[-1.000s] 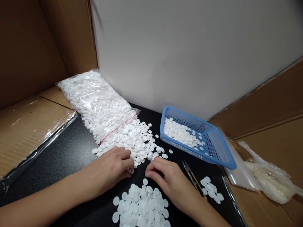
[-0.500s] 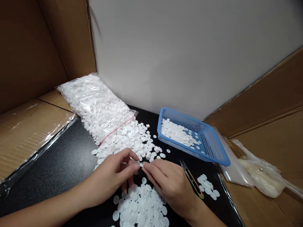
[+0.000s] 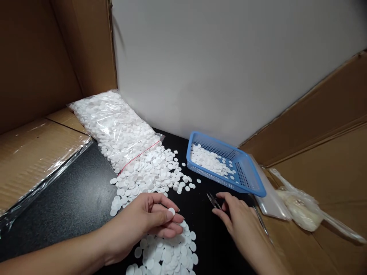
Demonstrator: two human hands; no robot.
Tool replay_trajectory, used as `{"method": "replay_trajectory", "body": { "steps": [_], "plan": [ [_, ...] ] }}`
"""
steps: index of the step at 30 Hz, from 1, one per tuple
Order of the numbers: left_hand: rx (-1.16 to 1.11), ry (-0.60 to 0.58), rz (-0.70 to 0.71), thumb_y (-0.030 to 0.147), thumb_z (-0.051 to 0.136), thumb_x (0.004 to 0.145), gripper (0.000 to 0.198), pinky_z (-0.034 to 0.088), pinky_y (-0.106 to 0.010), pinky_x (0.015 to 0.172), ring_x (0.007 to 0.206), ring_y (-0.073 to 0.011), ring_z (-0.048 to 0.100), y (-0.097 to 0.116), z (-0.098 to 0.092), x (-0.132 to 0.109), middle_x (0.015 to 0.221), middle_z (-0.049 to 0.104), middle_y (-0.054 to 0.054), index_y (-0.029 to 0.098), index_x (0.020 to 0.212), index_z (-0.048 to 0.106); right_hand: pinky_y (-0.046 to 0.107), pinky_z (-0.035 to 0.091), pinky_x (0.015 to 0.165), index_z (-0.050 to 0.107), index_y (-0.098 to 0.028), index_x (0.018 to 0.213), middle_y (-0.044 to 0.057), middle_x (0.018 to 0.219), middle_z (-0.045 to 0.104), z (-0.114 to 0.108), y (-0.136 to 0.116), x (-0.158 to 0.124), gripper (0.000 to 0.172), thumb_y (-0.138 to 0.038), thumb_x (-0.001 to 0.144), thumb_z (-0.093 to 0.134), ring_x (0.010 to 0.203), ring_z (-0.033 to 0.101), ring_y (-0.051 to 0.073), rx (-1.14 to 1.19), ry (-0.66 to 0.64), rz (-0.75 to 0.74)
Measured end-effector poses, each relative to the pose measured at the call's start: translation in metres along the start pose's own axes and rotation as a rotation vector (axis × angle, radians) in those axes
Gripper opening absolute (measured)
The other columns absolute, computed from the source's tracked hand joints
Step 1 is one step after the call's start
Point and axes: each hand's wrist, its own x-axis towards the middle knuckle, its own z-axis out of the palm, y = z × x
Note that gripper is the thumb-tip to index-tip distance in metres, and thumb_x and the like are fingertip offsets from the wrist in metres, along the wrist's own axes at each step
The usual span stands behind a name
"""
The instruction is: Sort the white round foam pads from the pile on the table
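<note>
My left hand [image 3: 151, 215] pinches a small white disc [image 3: 171, 211] between thumb and fingertips, its other fingers curled beneath. Under that hand lies a heap of flat white discs [image 3: 169, 254] on the black tabletop. To the right, my right hand [image 3: 236, 215] is closed round a pair of thread snips [image 3: 213, 201]; the blade tips point up and left, and the handles are hidden by the hand.
A clear zip bag [image 3: 114, 122] of white discs spills a pile [image 3: 146, 172] at its mouth. The blue mesh basket [image 3: 223, 179] at back right holds more discs. A clear plastic bag [image 3: 304, 210] with pale contents lies on cardboard [image 3: 329, 252]. Cardboard walls and a white panel enclose the table.
My hands have moved apart. The right hand has left the left hand's fingertips and gone right to take hold of the thread snips. The left hand keeps a disc, now facing up.
</note>
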Motion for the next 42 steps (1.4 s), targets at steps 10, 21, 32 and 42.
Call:
{"method": "replay_trajectory", "body": {
  "steps": [10,21,32,42],
  "plan": [
    [-0.026,0.014,-0.038,0.037,0.091,0.068,0.036,0.059,-0.022,0.071,0.073,-0.0150,0.076,-0.001,0.004,0.000,0.086,0.079,-0.010,0.011,0.082,0.070,0.025,0.054,0.049,0.063,-0.023,0.130,0.005,0.093,0.060,-0.028,-0.045,0.004,0.034,-0.027,0.103,0.043,0.057,0.062,0.013,0.539,-0.016,0.096],
    [-0.018,-0.014,-0.011,0.040,0.091,0.067,0.039,0.059,-0.022,0.073,0.075,-0.0152,0.076,-0.007,0.005,0.003,0.084,0.079,-0.007,0.013,0.084,0.070,0.023,0.052,0.055,0.051,-0.028,0.148,0.003,0.082,0.062,-0.008,-0.093,-0.018,0.045,-0.023,0.104,0.044,0.065,0.061,0.014,0.620,0.047,-0.163],
    [0.024,-0.045,0.000,0.049,0.090,0.065,0.047,0.056,-0.021,0.071,0.073,-0.0128,0.073,-0.011,0.009,0.003,0.078,0.078,-0.005,0.013,0.087,0.068,0.023,0.053,0.055,0.056,-0.018,0.144,0.005,0.080,0.064,-0.013,-0.092,-0.017,0.048,-0.009,0.097,0.050,0.066,0.062,0.016,0.493,0.031,-0.281],
    [0.020,-0.061,0.003,0.047,0.089,0.069,0.046,0.057,-0.022,0.075,0.077,-0.0130,0.073,-0.014,0.008,0.002,0.082,0.078,-0.005,0.012,0.090,0.067,0.021,0.050,0.047,0.061,-0.013,0.138,0.004,0.073,0.062,-0.015,-0.097,-0.014,0.042,-0.008,0.098,0.050,0.060,0.059,0.014,0.467,0.113,-0.328]
  ]
}}
